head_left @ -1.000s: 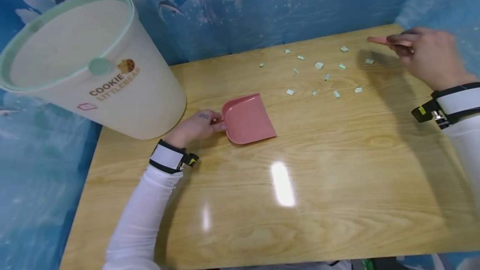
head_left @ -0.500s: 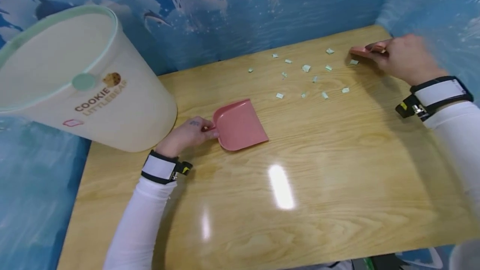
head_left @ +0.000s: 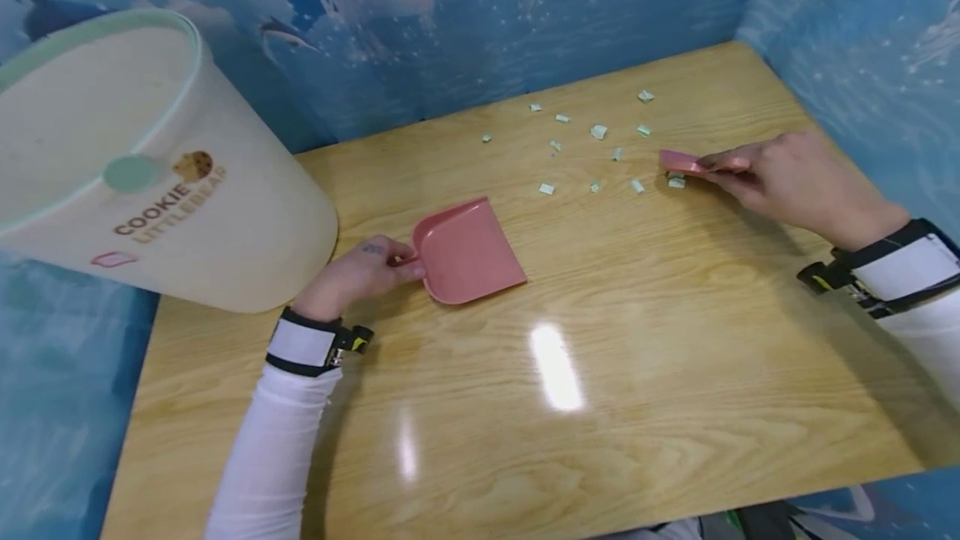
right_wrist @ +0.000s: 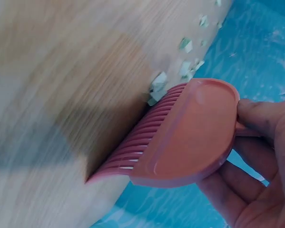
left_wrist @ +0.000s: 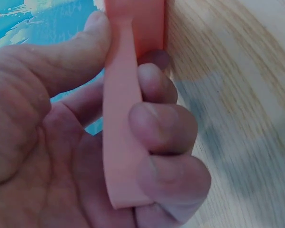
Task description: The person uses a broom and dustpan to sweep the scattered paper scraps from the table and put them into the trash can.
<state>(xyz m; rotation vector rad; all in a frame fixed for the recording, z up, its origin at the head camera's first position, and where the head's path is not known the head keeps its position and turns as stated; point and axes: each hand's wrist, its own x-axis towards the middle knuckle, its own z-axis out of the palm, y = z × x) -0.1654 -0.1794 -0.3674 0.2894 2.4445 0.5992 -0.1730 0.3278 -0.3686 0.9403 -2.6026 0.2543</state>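
My left hand (head_left: pixel 367 275) grips the handle (left_wrist: pixel 123 109) of a pink dustpan (head_left: pixel 467 255), its fingers curled round it in the left wrist view. The pan lies on the wooden table with its straight edge facing right. Over on the right, my right hand (head_left: pixel 798 186) holds a small pink hand brush (right_wrist: pixel 185 135) by its handle. Its comb-like bristles meet the tabletop, and a couple of paper scraps (right_wrist: pixel 157 86) lie right at their tip. Several more pale green paper scraps (head_left: pixel 598 132) are scattered between brush and back wall.
A large cream bin (head_left: pixel 225 215) with a mint rim and cookie lettering stands at the table's back left. Blue ocean-print walls (head_left: pixel 465 32) border the table (head_left: pixel 630 407) at the back and sides.
My right hand has brought the brush left and toward me, down among the scraps, gathering one beside another. The left hand keeps its hold on the dustpan; the head view has shifted slightly.
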